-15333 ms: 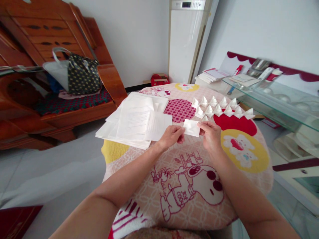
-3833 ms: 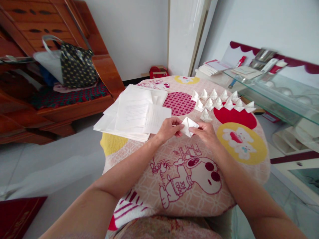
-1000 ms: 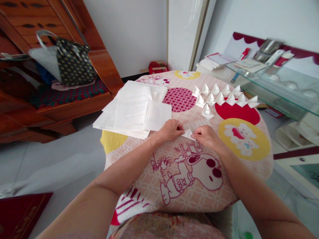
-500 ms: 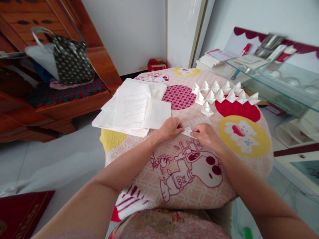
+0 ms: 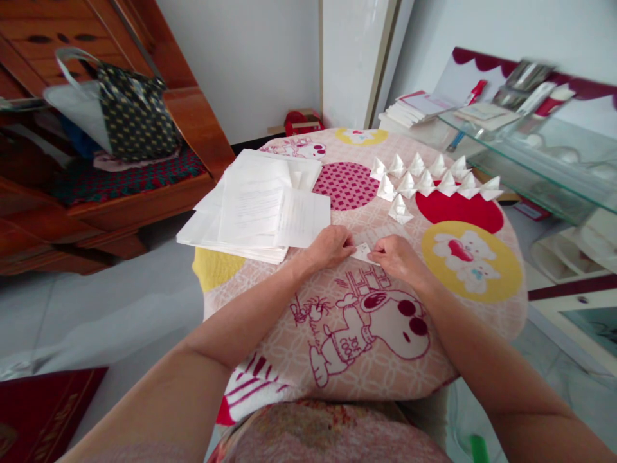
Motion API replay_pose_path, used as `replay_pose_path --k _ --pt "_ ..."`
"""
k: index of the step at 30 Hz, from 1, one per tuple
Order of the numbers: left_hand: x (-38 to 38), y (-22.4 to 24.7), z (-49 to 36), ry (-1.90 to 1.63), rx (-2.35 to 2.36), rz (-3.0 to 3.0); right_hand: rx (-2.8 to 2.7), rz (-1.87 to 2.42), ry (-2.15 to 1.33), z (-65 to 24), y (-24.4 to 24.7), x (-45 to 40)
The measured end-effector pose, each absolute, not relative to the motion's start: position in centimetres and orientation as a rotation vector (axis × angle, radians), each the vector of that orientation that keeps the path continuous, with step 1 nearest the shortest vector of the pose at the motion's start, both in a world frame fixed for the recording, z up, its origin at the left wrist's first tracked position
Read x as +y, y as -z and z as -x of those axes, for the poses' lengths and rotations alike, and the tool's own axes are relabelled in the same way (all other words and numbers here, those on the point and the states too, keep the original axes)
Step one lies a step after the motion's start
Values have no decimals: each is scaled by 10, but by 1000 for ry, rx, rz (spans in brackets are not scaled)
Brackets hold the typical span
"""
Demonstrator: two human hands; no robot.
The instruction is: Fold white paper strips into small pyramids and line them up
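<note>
My left hand (image 5: 330, 247) and my right hand (image 5: 394, 253) meet over a small folded white paper piece (image 5: 363, 252), pressing it flat on the pink cartoon-print blanket (image 5: 366, 334) that covers the table. Fingers of both hands pinch its edges, and most of the piece is hidden under them. A stack of white paper sheets (image 5: 260, 206) lies just left of my left hand. Beyond my hands, several folded white paper triangles (image 5: 429, 183) stand in rows, one more (image 5: 400, 209) sitting apart and nearer to me.
A glass shelf (image 5: 530, 154) with papers, a pen and metal items juts in at the right. A wooden bench (image 5: 96, 193) with a patterned bag (image 5: 130, 109) stands at the left. A white appliance (image 5: 354, 58) stands against the far wall, a red item (image 5: 299, 121) on the floor beside it.
Over the last second my hands stay pressing the paper piece on the blanket, barely shifting. Seconds earlier they held it raised and partly unfolded; before that it was a flat rectangle.
</note>
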State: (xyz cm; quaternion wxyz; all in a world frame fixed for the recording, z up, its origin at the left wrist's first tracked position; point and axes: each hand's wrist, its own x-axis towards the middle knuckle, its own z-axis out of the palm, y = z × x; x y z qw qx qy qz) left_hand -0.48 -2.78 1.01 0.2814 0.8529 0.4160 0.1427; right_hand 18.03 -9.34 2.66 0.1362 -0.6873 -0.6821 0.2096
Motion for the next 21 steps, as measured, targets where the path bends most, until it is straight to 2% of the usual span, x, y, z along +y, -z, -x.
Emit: replay_pose_path --k 4,9,15,21 --pt "-32 -5 5 -420 1120 -2409 -1986 2001 -580 -181 -28 -91" --pt "-39 1 4 -585 870 -2611 -1921 2041 -769 -182 -32 -88" --pt "-39 3 6 -524 538 -2690 -1759 2015 -982 -190 -31 -90" --pt "-31 7 12 -515 480 -2687 -1594 2000 -1091 -189 -35 -92"
